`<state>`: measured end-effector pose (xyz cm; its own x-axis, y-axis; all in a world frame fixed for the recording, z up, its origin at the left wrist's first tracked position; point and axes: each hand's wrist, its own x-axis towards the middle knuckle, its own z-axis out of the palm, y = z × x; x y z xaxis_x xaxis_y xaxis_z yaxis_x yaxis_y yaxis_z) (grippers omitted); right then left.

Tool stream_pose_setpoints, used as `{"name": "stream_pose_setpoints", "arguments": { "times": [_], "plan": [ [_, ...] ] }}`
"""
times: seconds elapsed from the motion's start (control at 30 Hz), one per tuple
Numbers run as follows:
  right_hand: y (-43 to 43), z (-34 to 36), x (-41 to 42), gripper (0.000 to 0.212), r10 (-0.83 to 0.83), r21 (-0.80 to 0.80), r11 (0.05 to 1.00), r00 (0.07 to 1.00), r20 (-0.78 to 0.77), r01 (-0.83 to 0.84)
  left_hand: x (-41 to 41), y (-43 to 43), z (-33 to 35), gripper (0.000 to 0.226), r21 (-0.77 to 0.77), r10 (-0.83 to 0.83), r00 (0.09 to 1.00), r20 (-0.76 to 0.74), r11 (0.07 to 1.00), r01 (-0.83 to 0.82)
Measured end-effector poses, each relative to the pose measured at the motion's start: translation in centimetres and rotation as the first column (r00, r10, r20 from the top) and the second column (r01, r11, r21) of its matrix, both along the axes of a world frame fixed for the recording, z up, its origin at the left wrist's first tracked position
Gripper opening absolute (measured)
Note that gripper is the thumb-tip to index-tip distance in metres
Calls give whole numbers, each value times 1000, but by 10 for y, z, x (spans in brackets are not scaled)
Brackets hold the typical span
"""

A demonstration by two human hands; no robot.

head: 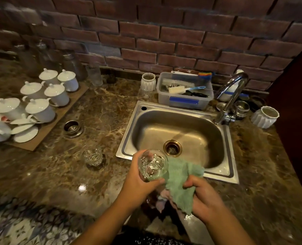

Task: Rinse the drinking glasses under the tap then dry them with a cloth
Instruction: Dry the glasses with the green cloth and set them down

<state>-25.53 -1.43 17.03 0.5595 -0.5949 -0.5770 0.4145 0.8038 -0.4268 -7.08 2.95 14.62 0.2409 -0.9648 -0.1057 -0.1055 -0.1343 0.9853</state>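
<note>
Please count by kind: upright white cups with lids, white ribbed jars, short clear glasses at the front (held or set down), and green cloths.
White lidded cups: 6
White ribbed jars: 2
Short clear glasses: 2
Green cloth: 1
Total: 11

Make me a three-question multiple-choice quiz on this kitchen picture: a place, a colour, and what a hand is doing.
1. Where is the second glass?
A) on the counter, left of the sink
B) in the sink
C) under the tap

2. What colour is the cloth?
A) red
B) green
C) black

3. What is the left hand doing?
A) hanging idle
B) turning the tap
C) gripping a glass

Answers: 1 A, it stands beside the sink's rim; 2 B, the right hand holds green fabric; 3 C, its fingers wrap the glass.
</note>
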Motion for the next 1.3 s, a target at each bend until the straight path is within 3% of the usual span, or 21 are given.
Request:
{"name": "stream_pose_setpoints", "arguments": {
  "times": [0.17,0.33,0.53,0.73,0.87,0.93,1.0,1.07,1.13,1.23,1.3],
  "plan": [
    [2,-14,0,106,-17,37,999,997,-74,20,40,1,-42,86,104,35,996,81,994,-44],
    [6,-23,-5,89,-27,75,997,995,-96,34,71,-3,-80,84,180,142,981,130,970,-164],
    [9,-29,-4,89,-42,106,993,996,-81,51,89,-13,-106,90,227,231,964,134,939,-257],
    [11,-24,2,108,-24,101,994,999,-32,27,85,-26,-110,92,239,213,967,136,941,-241],
    [9,-23,0,91,-4,26,1000,1000,-24,4,78,-15,-103,104,272,254,961,111,922,-275],
    [7,-25,-4,81,16,-42,999,998,-61,-18,69,0,-94,97,292,348,925,154,878,-379],
    [6,-25,-5,78,73,-112,990,991,-114,-86,55,15,-78,73,227,398,900,178,873,-431],
    [4,-23,-6,72,135,-154,974,972,-194,-166,39,17,-54,51,167,289,945,155,935,-313],
    [2,-20,-7,67,188,-178,956,951,-245,-235,26,6,-30,48,94,30,989,146,995,-44],
    [-1,-17,-11,67,258,-195,929,929,-266,-314,10,-16,-13,42,10,-345,875,339,931,364],
    [-3,-16,-16,67,279,-188,925,926,-253,-330,2,-23,-11,25,-12,-383,802,458,900,436]
  ]
}}
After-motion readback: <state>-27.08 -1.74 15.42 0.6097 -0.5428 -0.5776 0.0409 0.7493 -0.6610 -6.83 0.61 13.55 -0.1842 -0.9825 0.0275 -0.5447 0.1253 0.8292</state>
